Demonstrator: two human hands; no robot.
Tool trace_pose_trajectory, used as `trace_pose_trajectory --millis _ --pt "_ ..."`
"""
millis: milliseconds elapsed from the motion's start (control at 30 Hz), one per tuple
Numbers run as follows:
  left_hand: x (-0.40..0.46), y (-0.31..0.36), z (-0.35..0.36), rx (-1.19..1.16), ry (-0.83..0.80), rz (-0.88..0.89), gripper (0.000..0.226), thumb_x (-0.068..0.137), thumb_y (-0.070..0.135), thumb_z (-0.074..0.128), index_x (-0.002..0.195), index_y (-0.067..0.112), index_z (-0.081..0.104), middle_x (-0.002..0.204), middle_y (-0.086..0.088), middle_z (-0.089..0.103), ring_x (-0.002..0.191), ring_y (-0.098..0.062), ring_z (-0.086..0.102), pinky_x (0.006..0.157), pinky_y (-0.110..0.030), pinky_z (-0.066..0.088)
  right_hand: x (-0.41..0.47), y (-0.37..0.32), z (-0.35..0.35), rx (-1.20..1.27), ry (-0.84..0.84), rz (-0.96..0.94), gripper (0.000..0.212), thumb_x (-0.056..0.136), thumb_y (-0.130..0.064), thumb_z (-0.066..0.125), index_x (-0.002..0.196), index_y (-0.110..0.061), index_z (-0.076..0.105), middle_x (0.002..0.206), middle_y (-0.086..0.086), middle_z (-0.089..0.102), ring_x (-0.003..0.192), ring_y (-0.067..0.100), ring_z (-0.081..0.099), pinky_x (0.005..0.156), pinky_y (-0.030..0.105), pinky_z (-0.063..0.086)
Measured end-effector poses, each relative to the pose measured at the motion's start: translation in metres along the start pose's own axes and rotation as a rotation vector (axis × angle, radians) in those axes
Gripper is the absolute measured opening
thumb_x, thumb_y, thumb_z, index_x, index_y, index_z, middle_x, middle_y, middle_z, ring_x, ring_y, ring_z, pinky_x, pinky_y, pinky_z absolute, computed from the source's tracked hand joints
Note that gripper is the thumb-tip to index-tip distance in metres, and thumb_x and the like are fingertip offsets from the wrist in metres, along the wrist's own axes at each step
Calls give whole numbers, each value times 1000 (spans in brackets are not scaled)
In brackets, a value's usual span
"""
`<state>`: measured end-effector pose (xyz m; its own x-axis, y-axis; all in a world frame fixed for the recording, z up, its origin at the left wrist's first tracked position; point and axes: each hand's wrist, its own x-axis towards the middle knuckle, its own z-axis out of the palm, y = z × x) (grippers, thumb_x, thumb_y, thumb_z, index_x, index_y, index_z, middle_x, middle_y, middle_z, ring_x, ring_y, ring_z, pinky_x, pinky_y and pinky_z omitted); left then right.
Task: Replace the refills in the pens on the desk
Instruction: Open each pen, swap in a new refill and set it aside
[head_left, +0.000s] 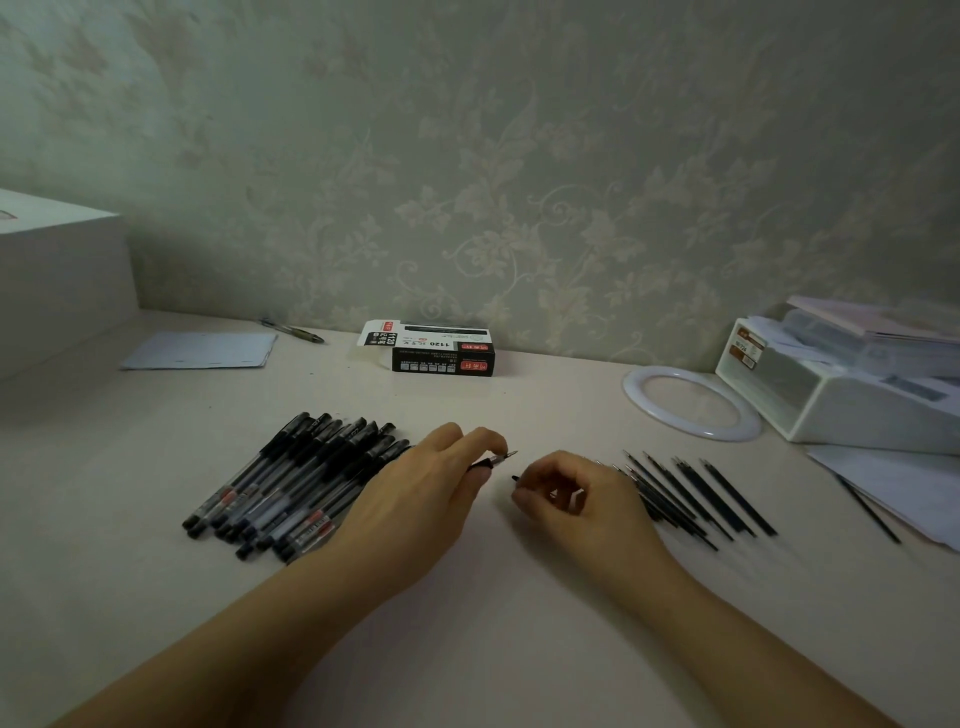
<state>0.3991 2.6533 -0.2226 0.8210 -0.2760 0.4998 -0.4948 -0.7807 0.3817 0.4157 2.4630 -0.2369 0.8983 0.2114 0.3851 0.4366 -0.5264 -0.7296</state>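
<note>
Pinching a pen (493, 461), the left hand (421, 493) faces the right hand (576, 493), curled around a small black piece (515, 478).

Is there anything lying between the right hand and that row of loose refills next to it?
Nothing visible. The right hand, pinching something small and dark, sits right beside the refills with only bare desk around them.

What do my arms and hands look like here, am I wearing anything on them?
Both forearms are bare up to the frame edge, with no sleeves in view. The left hand and right hand have no gloves, and no rings, watch or bracelet show. Nails look short and unpainted, though the picture is a little soft.
</note>
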Motion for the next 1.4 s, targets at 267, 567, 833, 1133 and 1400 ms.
trace_pose_trajectory --millis 267,567,833,1133,1400 --pt "-1 0 3 -30 -37 22 30 98 23 44 125 35 49 96 10 43 76 -10 50 68 -35 47 -3 -2 3 -195 -52 -116 5 85 -26 70 90 -29 71 76 -8 62 74 7 53 66 15 40" --pt "0 4 3 -114 3 117 34 96 18 50 125 37 47 98 13 40 77 -7 51 67 -31 48 0 -14 -5 327 26 145 13 88 -37 65 92 -31 75 83 -10 76 78 0 68 69 13 51" --pt "2 5 3 -106 17 155 36 95 20 55 124 39 47 97 17 42 76 -6 51 66 -31 49 -1 -13 -7 579 -10 300 12 89 -29 66 95 -26 77 95 -2 76 76 4 66 68 19 51" --pt "3 -2 1 -31 128 51 27 96 21 52 122 30 53 97 17 42 67 -4 46 61 -30 49 15 6 -39 714 638 329 11 103 -23 43 100 -16 51 73 -5 72 64 3 64 67 27 48" --pt "7 -26 -18 90 244 -179 16 91 20 60 105 17 66 90 6 56 75 -14 53 67 -30 46 10 28 -31 -281 286 16 9 92 -30 65 83 -28 64 74 -15 66 67 6 58 62 22 46"
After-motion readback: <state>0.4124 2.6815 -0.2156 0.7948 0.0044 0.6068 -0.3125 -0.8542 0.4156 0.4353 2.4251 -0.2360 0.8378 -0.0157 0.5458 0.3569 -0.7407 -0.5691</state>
